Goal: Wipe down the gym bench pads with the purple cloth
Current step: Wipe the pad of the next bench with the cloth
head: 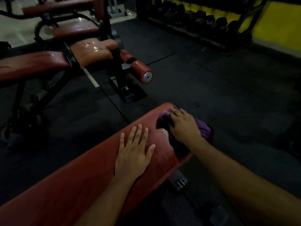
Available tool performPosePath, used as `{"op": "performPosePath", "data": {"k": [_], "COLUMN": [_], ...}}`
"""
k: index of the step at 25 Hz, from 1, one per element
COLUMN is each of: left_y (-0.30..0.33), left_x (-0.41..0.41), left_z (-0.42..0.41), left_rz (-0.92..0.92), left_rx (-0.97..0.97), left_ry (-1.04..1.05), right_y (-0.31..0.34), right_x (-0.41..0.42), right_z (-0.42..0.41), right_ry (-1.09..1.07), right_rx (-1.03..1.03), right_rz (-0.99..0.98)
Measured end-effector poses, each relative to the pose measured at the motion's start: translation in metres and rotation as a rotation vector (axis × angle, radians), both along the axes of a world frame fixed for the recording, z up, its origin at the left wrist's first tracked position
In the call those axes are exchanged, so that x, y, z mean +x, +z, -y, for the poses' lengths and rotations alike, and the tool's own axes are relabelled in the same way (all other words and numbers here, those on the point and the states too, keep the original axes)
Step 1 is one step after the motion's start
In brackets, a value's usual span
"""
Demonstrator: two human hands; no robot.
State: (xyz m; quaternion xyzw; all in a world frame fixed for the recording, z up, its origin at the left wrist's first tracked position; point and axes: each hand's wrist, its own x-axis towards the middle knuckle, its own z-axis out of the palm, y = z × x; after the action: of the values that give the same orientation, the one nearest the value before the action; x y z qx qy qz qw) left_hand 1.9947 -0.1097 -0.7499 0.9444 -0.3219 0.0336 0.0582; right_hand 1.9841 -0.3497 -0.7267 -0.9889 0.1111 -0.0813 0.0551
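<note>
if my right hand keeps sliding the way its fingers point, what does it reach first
Probably nothing solid: the right hand on the purple cloth points toward the bench pad far end, then only dark floor mat.

No text, label, brand, number or sign can be read anywhere in the head view. The picture is dim and partly blurred, so any small marking would be too faint to make out.
</note>
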Motion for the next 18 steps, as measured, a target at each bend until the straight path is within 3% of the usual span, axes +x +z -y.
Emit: {"op": "performPosePath", "data": {"k": [5,9,11,14,18], "left_y": [0.001,-0.001,-0.001,0.000,-0.003], "left_x": [0.005,0.003,0.004,0.004,0.005], "left_z": [0.001,-0.001,0.000,0.001,0.000], "left_rz": [-0.012,0.025,0.022,0.016,0.012], "left_rx": [-0.031,-0.058,-0.055,-0.064,-0.059], "left_ry": [0.030,0.028,0.031,0.035,0.030], "right_y": [-0.002,0.000,-0.005,-0.008,0.002], "right_x": [0.053,-0.027,-0.073,-0.074,0.037], "right_z": [-0.015,-0.029,-0.018,0.008,0.022], "right_ry": [-0.044,0.203,0.228,0.124,-0.164], "right_rx": [0.010,0.093,0.114,0.064,0.131], "right_rz": [0.050,0.011,0.017,0.109,0.016]}}
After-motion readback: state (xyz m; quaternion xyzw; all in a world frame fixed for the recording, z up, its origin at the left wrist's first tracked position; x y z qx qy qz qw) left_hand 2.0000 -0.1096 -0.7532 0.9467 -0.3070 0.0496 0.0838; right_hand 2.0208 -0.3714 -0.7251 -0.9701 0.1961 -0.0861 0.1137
